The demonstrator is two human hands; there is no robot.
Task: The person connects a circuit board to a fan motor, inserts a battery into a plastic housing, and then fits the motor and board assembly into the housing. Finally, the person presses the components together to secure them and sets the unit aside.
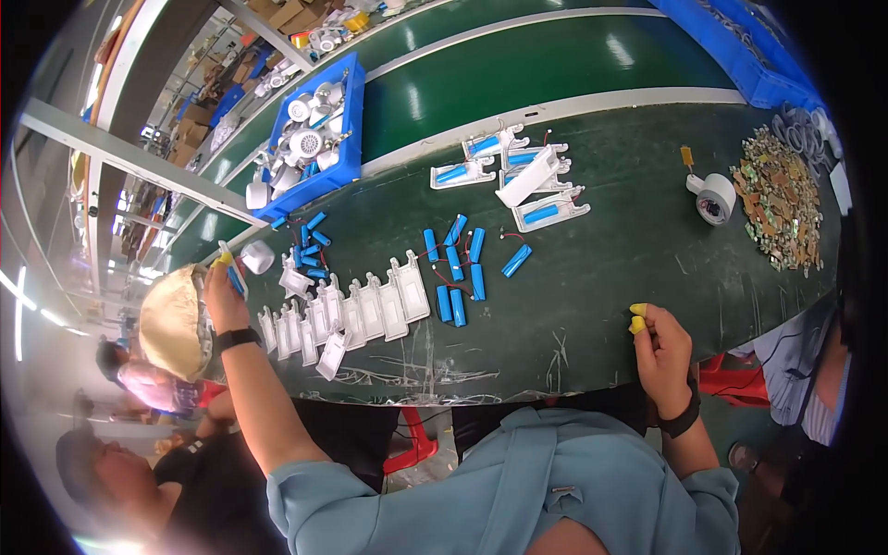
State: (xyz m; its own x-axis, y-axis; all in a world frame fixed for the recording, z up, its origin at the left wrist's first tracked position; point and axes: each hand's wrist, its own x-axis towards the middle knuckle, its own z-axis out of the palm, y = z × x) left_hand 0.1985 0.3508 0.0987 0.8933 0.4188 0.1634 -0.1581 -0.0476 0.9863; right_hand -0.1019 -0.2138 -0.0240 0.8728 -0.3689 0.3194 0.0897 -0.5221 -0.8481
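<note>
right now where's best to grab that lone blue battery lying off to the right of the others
Probably pinch the lone blue battery across its middle, coming from above. It lies flat and slanted on the green mat, clear on both long sides, while its thin wire leaves the upper end, so avoid that end.

Batteries (460, 268) right of casings (356, 313)
</note>
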